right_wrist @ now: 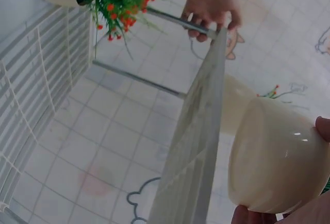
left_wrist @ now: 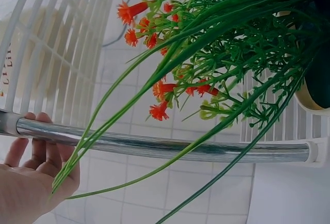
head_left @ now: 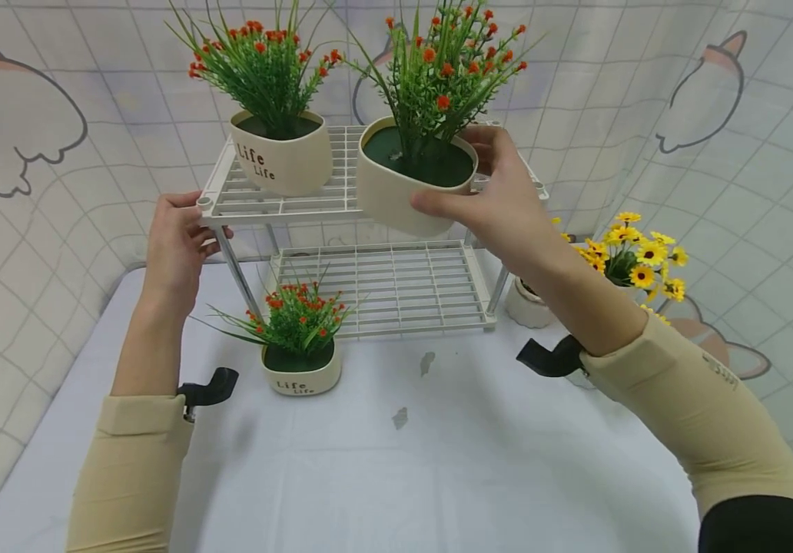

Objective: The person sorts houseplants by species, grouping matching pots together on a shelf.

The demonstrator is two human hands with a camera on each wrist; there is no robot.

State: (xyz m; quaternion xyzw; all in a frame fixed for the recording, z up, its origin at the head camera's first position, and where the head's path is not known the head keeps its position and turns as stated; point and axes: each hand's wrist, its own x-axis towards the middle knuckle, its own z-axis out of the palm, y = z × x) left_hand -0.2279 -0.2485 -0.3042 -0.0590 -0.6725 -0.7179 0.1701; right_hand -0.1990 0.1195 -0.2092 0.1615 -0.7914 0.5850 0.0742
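Note:
My right hand [head_left: 507, 200] grips a cream flowerpot [head_left: 403, 192] with red artificial flowers, thumb on the near side and fingers behind. The pot tilts slightly over the front edge of a white wire rack's top shelf [head_left: 286, 218]; in the right wrist view, a gap shows between the pot's base [right_wrist: 258, 157] and the shelf. My left hand [head_left: 178, 238] holds the rack's front left corner, its fingers around the top of the metal leg [left_wrist: 103, 140]. To the left on the top shelf stands a similar "Life" flowerpot [head_left: 286, 165].
A third red-flowered pot [head_left: 303, 375] stands on the white table [head_left: 396, 476], before the lower shelf [head_left: 396, 284]. Yellow flowers [head_left: 635, 253] in pots are at the right, partly behind my right forearm. A patterned curtain [head_left: 58, 253] surrounds the table's back and sides.

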